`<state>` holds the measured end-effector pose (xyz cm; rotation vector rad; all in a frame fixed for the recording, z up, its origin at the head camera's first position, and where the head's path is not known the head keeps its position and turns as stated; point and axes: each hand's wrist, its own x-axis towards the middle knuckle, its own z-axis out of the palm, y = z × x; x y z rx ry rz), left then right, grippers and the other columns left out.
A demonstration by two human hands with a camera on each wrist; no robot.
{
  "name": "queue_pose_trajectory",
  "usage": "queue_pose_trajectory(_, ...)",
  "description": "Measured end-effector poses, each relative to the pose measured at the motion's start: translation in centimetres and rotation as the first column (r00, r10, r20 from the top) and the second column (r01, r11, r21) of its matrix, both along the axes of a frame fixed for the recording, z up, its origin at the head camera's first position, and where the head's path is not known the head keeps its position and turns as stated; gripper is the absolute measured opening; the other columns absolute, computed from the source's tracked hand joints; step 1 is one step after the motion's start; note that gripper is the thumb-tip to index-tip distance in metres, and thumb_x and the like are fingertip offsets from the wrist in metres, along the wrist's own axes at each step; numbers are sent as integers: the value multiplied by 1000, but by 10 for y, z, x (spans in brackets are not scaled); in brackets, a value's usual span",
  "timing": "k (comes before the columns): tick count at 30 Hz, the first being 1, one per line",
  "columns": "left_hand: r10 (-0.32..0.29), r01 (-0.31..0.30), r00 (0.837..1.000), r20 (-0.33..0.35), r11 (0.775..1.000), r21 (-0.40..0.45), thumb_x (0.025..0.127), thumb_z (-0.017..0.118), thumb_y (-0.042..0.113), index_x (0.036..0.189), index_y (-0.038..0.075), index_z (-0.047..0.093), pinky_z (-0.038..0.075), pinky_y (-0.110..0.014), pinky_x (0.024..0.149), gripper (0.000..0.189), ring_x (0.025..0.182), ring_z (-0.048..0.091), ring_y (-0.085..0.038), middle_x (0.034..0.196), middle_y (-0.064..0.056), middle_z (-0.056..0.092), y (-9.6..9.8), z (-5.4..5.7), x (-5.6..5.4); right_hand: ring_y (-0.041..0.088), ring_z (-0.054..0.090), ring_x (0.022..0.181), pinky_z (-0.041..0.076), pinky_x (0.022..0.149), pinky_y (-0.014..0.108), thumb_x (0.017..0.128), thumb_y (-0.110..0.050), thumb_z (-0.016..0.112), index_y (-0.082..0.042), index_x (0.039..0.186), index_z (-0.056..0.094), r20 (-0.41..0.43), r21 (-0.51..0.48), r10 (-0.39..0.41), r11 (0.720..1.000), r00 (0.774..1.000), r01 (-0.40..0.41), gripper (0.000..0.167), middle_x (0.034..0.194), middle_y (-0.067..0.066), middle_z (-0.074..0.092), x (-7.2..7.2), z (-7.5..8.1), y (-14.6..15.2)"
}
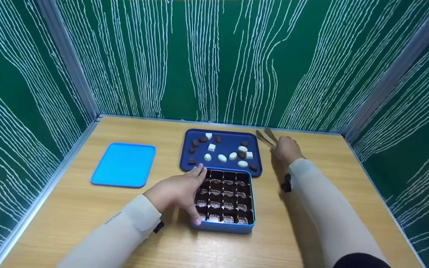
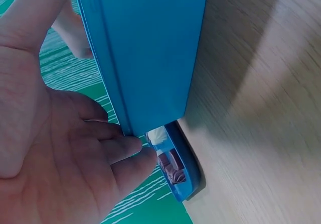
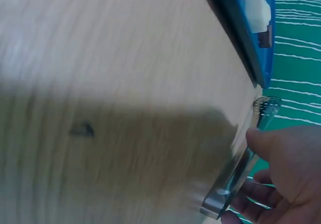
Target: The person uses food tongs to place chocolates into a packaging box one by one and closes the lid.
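Note:
A blue box (image 1: 222,227) with a dark brown compartment tray inside stands at the front middle. Spread along its left side, my left hand (image 1: 179,190) touches the rim, thumb at the near left corner and fingertips at the far one. The left wrist view shows the box's blue side wall (image 2: 148,53) beside the palm. At the back right, my right hand (image 1: 288,149) holds metal tongs (image 1: 264,138) by the bent end, their patterned tips apart and pointing away. In the right wrist view the tongs (image 3: 228,186) lie between thumb and fingers, low over the table.
Behind the box is a dark blue tray (image 1: 199,168) with several brown and white chocolates (image 1: 222,158) scattered over it. A light blue lid (image 1: 124,165) lies flat at the left. Green walls with white lines (image 1: 203,56) close off the back and sides of the wooden table (image 1: 274,238).

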<state>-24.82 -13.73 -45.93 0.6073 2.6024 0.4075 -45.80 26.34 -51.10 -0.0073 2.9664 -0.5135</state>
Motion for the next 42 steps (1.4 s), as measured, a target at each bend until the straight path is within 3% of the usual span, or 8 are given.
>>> queue_pose_trajectory(6,6,-6,1000,11,1000,4,58,107,61,184,13,4,24,-50,145,170,180,5,-33,192,-10,-11,1,4,0,35,65,98,59,86,49,114,-15,59,8,124,69,33,10,-7,1000,999,7,28,114,22,69,-1,0,-2)
queue_pose_trajectory(11,13,-13,1000,13,1000,1,58,107,60,184,14,4,24,-51,145,169,180,4,-33,192,-10,-11,0,6,0,32,62,98,56,83,42,112,-8,52,6,124,69,113,-20,22,1000,993,-20,26,112,16,65,5,23,-13)
queue_pose_trajectory(15,20,-20,1000,19,1000,3,59,107,59,184,16,3,25,-51,145,168,180,3,-32,191,-9,-13,-1,6,-2,32,62,95,53,79,40,117,-20,54,5,123,68,107,5,53,999,993,-54,29,108,15,63,9,45,-26)
queue_pose_trajectory(23,33,-34,999,25,999,18,58,107,59,185,20,4,32,-54,142,168,180,3,-32,192,-7,-12,-4,7,-3,29,64,93,55,79,39,119,-44,57,-3,120,72,72,28,21,999,997,-23,43,106,11,66,14,75,-73)
queue_pose_trajectory(27,33,-33,999,29,999,25,58,107,59,185,19,2,38,-53,140,169,180,3,-32,192,-7,-12,-7,5,-2,28,66,87,58,78,41,116,-43,62,-4,111,75,8,70,105,992,994,-106,41,102,11,70,18,74,-102)
queue_pose_trajectory(31,30,-31,999,38,999,38,59,107,60,184,20,0,44,-51,136,169,180,1,-31,192,-5,-15,-9,3,-2,31,69,94,63,88,46,114,-35,67,-3,116,74,-12,57,133,990,991,-133,33,107,12,74,22,69,-129)
queue_pose_trajectory(39,15,-15,1000,16,1000,21,63,107,62,184,12,4,26,-54,145,166,180,0,-33,192,-8,-14,-13,5,-3,31,74,95,66,90,45,111,-30,71,-3,117,76,-17,30,150,988,988,-150,28,108,13,77,27,59,-161)
queue_pose_trajectory(42,19,-19,1000,13,1000,-10,63,107,62,183,10,4,23,-54,145,167,180,3,-34,193,-10,-9,-14,6,-4,31,74,102,67,97,48,112,-29,68,-3,127,73,10,17,128,992,992,-128,30,117,14,77,27,57,-166)
